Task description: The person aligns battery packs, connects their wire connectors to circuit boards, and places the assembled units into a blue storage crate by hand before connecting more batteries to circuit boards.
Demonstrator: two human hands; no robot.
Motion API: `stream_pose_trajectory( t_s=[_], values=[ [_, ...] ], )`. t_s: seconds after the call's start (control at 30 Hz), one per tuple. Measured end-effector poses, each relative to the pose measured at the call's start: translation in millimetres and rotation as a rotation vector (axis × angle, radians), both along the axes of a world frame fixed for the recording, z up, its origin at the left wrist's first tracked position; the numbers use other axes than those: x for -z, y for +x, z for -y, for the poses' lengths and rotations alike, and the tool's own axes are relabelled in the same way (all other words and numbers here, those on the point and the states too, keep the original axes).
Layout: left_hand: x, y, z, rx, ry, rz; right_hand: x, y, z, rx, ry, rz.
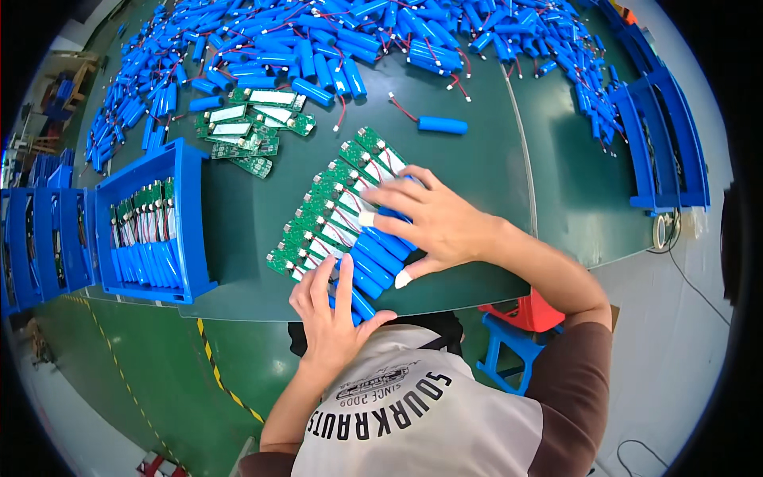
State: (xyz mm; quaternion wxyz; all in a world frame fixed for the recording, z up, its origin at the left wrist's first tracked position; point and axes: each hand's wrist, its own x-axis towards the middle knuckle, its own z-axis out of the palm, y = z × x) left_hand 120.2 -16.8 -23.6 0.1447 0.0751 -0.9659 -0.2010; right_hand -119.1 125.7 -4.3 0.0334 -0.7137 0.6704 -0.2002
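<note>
A slanting row of green circuit boards (308, 216) lies on the table in front of me, each wired to a blue cylindrical battery (377, 253). My left hand (327, 314) rests at the near left end of this row, its fingers stretched out over the last batteries and its thumb apart. Across the upper right batteries spreads my right hand (437, 222), slightly blurred, with fingers apart and pale covers on the thumb and one finger. Both hands touch the row; the right palm hides some batteries.
A heap of loose blue batteries (270, 60) with red leads covers the table's far side. Loose circuit boards (253, 131) are piled before it. One single battery (442, 125) lies apart. Blue bins stand left (195, 230) and right (668, 143). A blue stool (509, 350) is below the edge.
</note>
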Motion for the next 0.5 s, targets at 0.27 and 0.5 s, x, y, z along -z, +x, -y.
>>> stream_pose_trajectory(
  t_s=[0.27, 0.5],
  values=[
    [-12, -25, -26, -0.178, 0.039, 0.058, 8, 13, -4, -0.029, -0.029, 0.023],
    [-7, -42, -27, -0.175, -0.003, 0.091, 7, 9, -8, 0.016, -0.002, 0.006]
  ],
)
